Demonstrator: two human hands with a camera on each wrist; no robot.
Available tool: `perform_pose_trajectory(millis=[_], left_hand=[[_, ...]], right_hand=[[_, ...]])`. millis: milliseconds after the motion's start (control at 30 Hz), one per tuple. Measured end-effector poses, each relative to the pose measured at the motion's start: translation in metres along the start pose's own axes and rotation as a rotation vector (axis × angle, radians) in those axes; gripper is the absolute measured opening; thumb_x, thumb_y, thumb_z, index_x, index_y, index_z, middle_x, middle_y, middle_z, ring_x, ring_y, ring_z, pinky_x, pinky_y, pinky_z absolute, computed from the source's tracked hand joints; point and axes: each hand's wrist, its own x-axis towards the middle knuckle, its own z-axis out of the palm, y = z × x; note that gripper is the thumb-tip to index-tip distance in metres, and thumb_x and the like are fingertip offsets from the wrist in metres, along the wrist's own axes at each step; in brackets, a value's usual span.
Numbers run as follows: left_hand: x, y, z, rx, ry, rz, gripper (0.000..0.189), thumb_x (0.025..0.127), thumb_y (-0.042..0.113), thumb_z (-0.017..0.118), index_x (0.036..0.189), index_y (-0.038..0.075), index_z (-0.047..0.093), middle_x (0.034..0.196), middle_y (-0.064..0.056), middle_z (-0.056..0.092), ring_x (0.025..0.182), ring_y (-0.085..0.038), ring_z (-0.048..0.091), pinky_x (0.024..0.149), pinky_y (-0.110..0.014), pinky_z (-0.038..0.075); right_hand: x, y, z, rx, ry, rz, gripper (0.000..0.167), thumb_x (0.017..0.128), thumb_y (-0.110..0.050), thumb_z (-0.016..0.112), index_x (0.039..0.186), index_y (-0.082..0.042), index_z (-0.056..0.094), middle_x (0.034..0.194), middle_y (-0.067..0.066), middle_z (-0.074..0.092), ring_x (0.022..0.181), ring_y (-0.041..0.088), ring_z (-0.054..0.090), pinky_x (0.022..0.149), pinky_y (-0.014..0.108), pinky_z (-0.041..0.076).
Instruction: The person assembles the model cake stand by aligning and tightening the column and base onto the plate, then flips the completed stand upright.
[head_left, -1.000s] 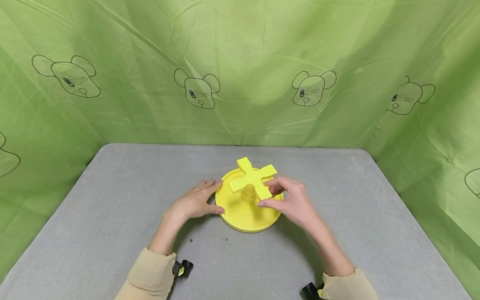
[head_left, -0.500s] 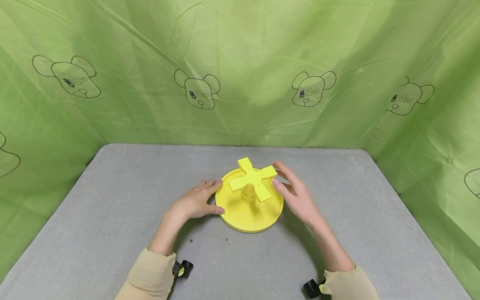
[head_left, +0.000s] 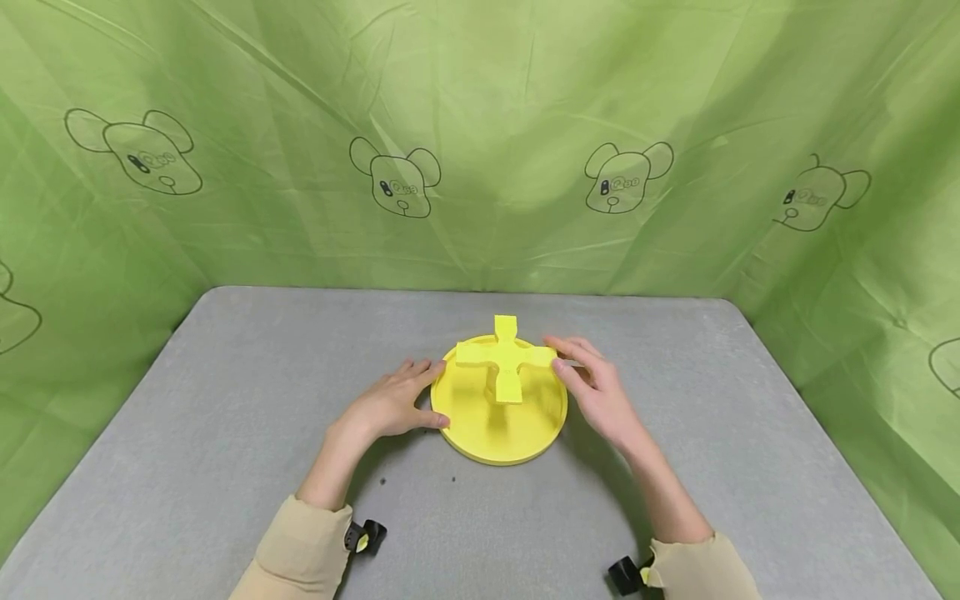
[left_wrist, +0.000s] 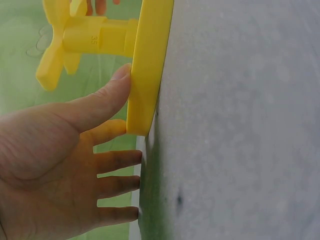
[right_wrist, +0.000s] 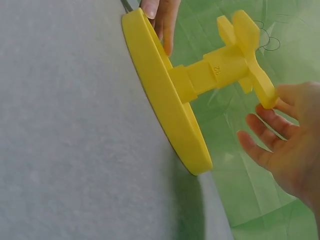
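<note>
A yellow cross-shaped handle (head_left: 507, 354) tops a thick stepped post (left_wrist: 95, 36), which rises from a shallow round yellow base (head_left: 498, 437) flat on the table. Printed digits show on the post. My left hand (head_left: 386, 406) rests against the base's left side, thumb and index finger spread along its rim and the other fingers straight, down at the tabletop. At the handle's right arm my right hand (head_left: 600, 396) pinches the tip between thumb and index finger. Its other fingers are loosely bent below the arm in the right wrist view (right_wrist: 300, 142).
The grey table (head_left: 262, 375) has two small dark specks in front of the base. Green cloth (head_left: 517, 125) with drawn mouse-like heads hangs behind and at both sides. Black wrist cameras (head_left: 371, 537) sit at both beige cuffs.
My right hand let go of the handle's near right arm, moved back and pinched another arm. The handle has turned clockwise as seen from above. My left hand has stayed put.
</note>
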Motion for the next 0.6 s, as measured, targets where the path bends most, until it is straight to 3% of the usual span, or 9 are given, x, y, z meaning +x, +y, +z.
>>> perform_pose_trajectory(millis=[233, 400, 600], left_hand=[[0.001, -0.001, 0.001, 0.006, 0.0, 0.003, 0.092, 0.091, 0.048, 0.075, 0.164, 0.017, 0.028, 0.171, -0.017, 0.025, 0.16, -0.043, 0.016, 0.128, -0.064, 0.02], [0.001, -0.001, 0.001, 0.006, 0.001, 0.007, 0.092, 0.091, 0.048, 0.075, 0.164, 0.017, 0.028, 0.171, -0.018, 0.025, 0.16, -0.043, 0.016, 0.128, -0.064, 0.02], [0.0, -0.001, 0.0, -0.001, 0.002, 0.004, 0.092, 0.091, 0.048, 0.076, 0.164, 0.017, 0.028, 0.171, -0.018, 0.025, 0.16, -0.043, 0.016, 0.129, -0.064, 0.02]], right_hand=[[-0.002, -0.003, -0.006, -0.08, -0.014, -0.041, 0.031, 0.098, -0.02, 0.072, 0.129, -0.015, 0.072, 0.117, 0.002, 0.071, 0.105, 0.009, 0.066, 0.097, 0.025, 0.058], [-0.004, -0.006, -0.007, -0.122, -0.047, -0.093, 0.03, 0.092, -0.021, 0.079, 0.122, -0.021, 0.074, 0.111, -0.003, 0.073, 0.1, 0.011, 0.068, 0.096, 0.034, 0.061], [-0.006, -0.014, -0.002, -0.234, -0.038, -0.095, 0.036, 0.083, -0.031, 0.087, 0.116, -0.023, 0.074, 0.105, -0.009, 0.074, 0.098, 0.01, 0.069, 0.09, 0.042, 0.061]])
